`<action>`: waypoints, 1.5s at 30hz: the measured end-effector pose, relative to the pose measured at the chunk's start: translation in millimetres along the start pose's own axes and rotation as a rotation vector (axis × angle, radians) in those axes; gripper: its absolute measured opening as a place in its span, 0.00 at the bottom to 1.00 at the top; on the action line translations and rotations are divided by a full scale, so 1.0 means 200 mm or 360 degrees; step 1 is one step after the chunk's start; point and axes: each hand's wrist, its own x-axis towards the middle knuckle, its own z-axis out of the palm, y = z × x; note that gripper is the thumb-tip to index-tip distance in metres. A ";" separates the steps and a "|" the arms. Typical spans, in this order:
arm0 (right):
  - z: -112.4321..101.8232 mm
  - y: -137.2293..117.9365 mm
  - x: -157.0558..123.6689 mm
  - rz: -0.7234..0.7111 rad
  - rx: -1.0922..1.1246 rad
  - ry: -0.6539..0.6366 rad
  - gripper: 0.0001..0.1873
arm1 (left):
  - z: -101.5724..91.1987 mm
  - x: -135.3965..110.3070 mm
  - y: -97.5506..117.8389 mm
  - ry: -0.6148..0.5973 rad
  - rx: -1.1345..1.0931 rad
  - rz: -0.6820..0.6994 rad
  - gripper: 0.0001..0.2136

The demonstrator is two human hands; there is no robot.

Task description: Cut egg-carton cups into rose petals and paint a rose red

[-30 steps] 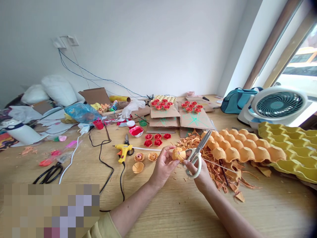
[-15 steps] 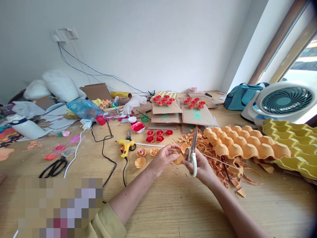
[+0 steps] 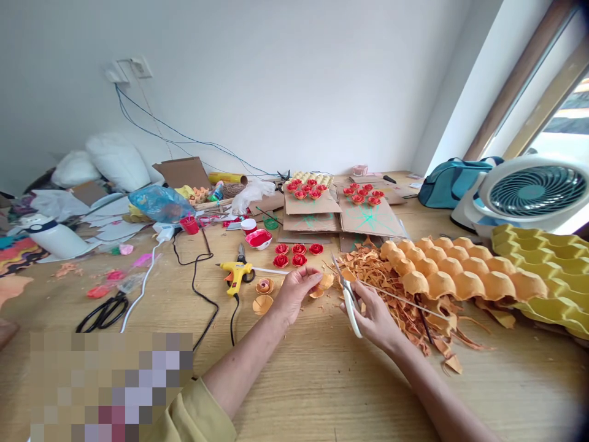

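Between the thumb and fingers of my left hand (image 3: 299, 293) is an orange egg-carton piece (image 3: 326, 282), cut in a petal shape. My right hand (image 3: 375, 316) is closed round white-handled scissors (image 3: 351, 307), whose blades point up and left, apart from the piece. Left of my left hand lie an unpainted carton flower (image 3: 264, 286) and a petalled carton cup (image 3: 262, 304). Several red painted flowers (image 3: 299, 248) stand behind them. A heap of orange carton scraps (image 3: 368, 261) lies beyond my right hand.
An orange egg tray (image 3: 460, 267) and yellow egg trays (image 3: 552, 270) lie on the right, near a white fan (image 3: 534, 190). A yellow glue gun (image 3: 235, 275) with a black cord sits to the left. A bowl of red paint (image 3: 258, 239) and cardboard sheets (image 3: 313, 205) are farther back.
My right hand has turned the scissors, so the blades now tilt left rather than upright. My hands have drawn apart, and the carton piece is now held in the left hand alone.
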 end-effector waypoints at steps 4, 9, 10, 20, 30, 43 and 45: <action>0.01 0.01 0.00 -0.0117 -0.0191 -0.0049 0.09 | -0.02 0.02 0.00 0.0056 -0.0074 0.0056 0.17; 0.01 0.01 0.00 -0.0193 -0.0381 -0.0046 0.09 | -0.02 0.02 -0.01 0.0035 -0.0106 0.0075 0.18; 0.01 0.01 0.00 -0.0200 -0.0416 -0.0039 0.08 | -0.02 0.02 -0.01 0.0033 -0.0094 0.0081 0.17; -0.01 -0.01 0.01 -0.0249 -0.0605 0.0038 0.07 | -0.02 0.02 -0.03 -0.0082 0.0134 0.0197 0.15; -0.01 -0.03 0.01 -0.0248 -0.0614 0.0016 0.07 | 0.00 0.00 -0.03 -0.0167 0.0214 0.0199 0.16; -0.01 -0.02 -0.01 -0.0348 -0.0544 -0.0017 0.08 | -0.01 -0.01 -0.02 -0.0298 0.0272 0.0173 0.16; -0.01 -0.02 -0.01 -0.0358 -0.0528 -0.0025 0.09 | -0.01 -0.01 -0.01 -0.0297 0.0300 0.0189 0.17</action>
